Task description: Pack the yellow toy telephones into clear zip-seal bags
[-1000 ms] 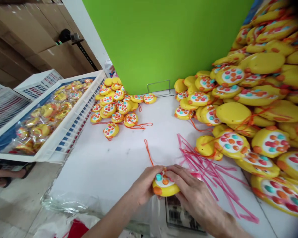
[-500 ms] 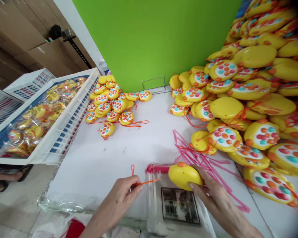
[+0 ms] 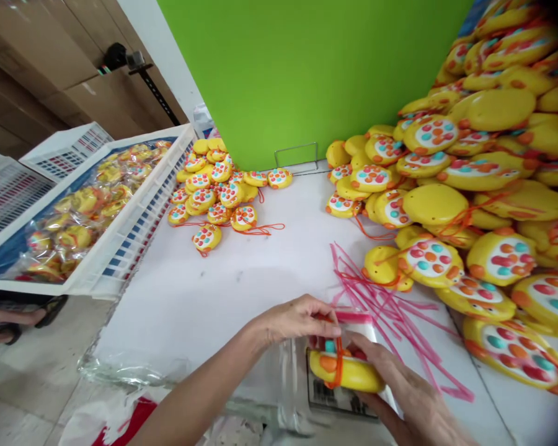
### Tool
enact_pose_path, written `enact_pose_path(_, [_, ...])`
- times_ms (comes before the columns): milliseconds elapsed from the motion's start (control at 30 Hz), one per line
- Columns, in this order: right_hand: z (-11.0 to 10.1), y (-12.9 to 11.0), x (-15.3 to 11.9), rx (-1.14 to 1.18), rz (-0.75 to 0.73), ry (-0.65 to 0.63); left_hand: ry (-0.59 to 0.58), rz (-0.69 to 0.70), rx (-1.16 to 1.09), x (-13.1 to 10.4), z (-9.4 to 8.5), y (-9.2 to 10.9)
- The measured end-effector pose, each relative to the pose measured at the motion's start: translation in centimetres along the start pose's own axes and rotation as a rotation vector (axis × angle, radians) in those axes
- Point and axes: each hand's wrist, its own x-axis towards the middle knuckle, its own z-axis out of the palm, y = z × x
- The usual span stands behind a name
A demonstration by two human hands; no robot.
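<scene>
My right hand (image 3: 395,378) is closed round a yellow duck-shaped toy (image 3: 360,375) with coloured buttons, tilted on its side. An orange cord (image 3: 339,362) runs round the toy's end. My left hand (image 3: 302,319) pinches that cord just above the toy. Beneath both hands lies a clear plastic bag (image 3: 288,384) with a dark printed panel (image 3: 320,396). Pink plastic strips (image 3: 409,328) are strewn beside my right hand.
A big heap of the yellow toys (image 3: 437,204) fills the right side. A smaller group (image 3: 204,192) sits at the back left, beside a white crate (image 3: 144,210) of bagged toys. A green board (image 3: 307,80) stands behind. A person's foot (image 3: 41,313) shows at lower left.
My left hand has moved right with the orange cord, which now loops round the toy. My right hand has tipped the toy, bringing its coloured buttons into sight.
</scene>
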Motion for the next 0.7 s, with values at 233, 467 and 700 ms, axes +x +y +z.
enact_pose_path(233, [-0.1,-0.7,0.4,-0.097,-0.086,-0.006,0.237,0.048,-0.059,-0.7,1.9,-3.4])
enact_pose_path(467, [-2.5,1.6,2.2,0.028,0.255,0.240,0.844,0.399,0.969,0.0,5.9,-7.3])
enact_pose_path(700, [-2.3,3.0,2.9,0.123,0.356,0.264,0.876,0.448,1.263,1.7,7.4,-10.1])
